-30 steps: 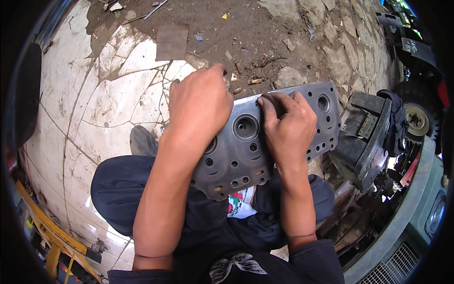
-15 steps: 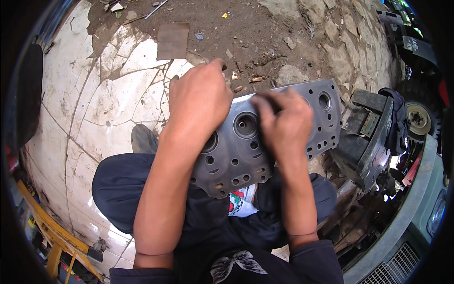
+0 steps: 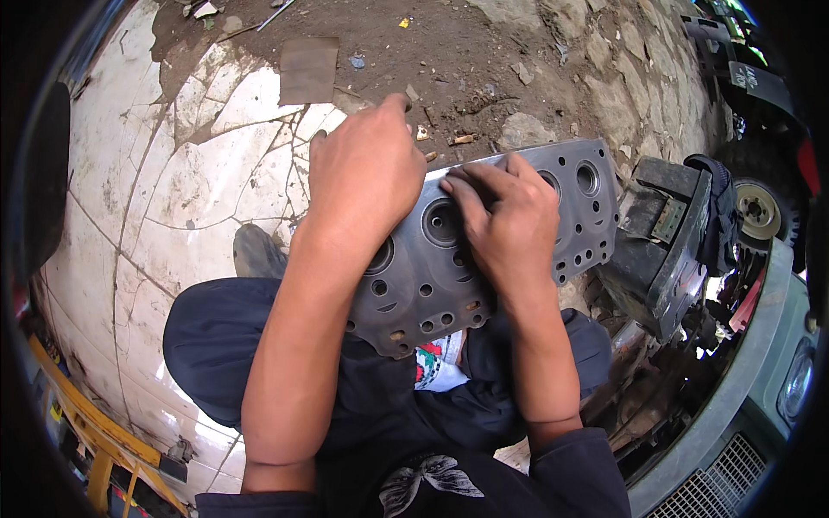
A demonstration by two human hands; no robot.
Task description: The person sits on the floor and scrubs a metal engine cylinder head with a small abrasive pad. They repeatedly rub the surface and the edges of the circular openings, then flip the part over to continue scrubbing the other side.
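A grey metal cylinder head (image 3: 404, 302), flat and full of round holes, lies tilted across my lap. My left hand (image 3: 367, 168) is closed at its far left edge, and that hand's fingertips are mostly hidden behind the wrist and knuckles. On the flat face, beside a large round port (image 3: 441, 223), the bent fingers of my right hand (image 3: 511, 220) press down close together near the far edge. Whatever may lie under those fingertips is hidden. Along the far edge the metal looks brighter than elsewhere.
A brown square sheet (image 3: 309, 71) lies on cracked white tiles (image 3: 194, 186) and dirt. At right stand a black boxy part (image 3: 652, 250), a wheel (image 3: 760, 211) and a green vehicle panel (image 3: 773, 345). A yellow metal frame (image 3: 95, 419) is at lower left.
My right hand, blurred before, has slid a little left along the cylinder head and now shows sharply. My left hand keeps its place. The whole view has shifted slightly.
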